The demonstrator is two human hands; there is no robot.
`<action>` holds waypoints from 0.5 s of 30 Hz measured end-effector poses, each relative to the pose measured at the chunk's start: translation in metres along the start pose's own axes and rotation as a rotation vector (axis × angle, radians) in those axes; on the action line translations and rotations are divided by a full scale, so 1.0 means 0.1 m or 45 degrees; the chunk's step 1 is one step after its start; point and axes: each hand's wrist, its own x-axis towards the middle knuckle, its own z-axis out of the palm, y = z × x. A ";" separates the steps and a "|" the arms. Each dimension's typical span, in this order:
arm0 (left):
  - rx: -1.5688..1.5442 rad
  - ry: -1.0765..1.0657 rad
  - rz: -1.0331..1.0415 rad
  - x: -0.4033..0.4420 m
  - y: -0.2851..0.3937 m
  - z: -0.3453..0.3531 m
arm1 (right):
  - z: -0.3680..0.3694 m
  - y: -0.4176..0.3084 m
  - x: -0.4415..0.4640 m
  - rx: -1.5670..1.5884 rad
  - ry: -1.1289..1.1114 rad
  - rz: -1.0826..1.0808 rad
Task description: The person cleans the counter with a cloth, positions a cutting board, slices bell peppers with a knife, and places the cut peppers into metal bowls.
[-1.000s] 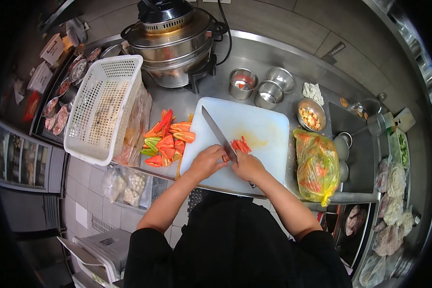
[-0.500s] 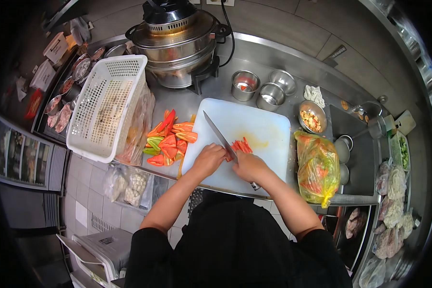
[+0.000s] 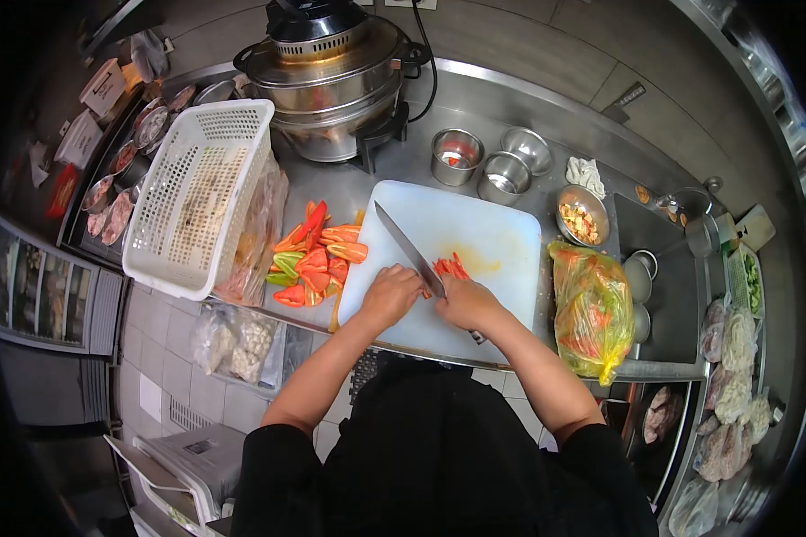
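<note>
White board [image 3: 434, 224], yellow-orange stain [image 3: 479, 259] on it; silver-grey knife blade [image 3: 402, 240]; red cut strips [image 3: 452, 267]; pepper pieces [image 3: 312, 260] mostly red, some orange, a couple yellow-green; white basket [image 3: 239, 201], holes in a grid pattern; yellow see-through bag [image 3: 591, 309], red and green showing inside; person's clothing [image 3: 439, 447] plain black from here

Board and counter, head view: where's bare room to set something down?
Free: far-right corner of the white cutting board, beyond the red strips and right of the knife; also counter between the cooker and leftmost metal pot.
Crowded: pepper pieces lie between white basket and board; yellow bag sits between board and sink.
</note>
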 end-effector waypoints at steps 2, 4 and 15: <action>-0.005 0.022 -0.003 0.00 0.00 0.00 | 0.01 -0.01 -0.01 -0.046 -0.025 -0.040; 0.028 0.047 -0.004 -0.01 0.00 0.01 | 0.18 -0.01 -0.01 -0.012 0.026 0.040; 0.035 0.135 -0.037 0.00 0.04 0.04 | 0.15 0.10 0.10 0.048 0.048 -0.007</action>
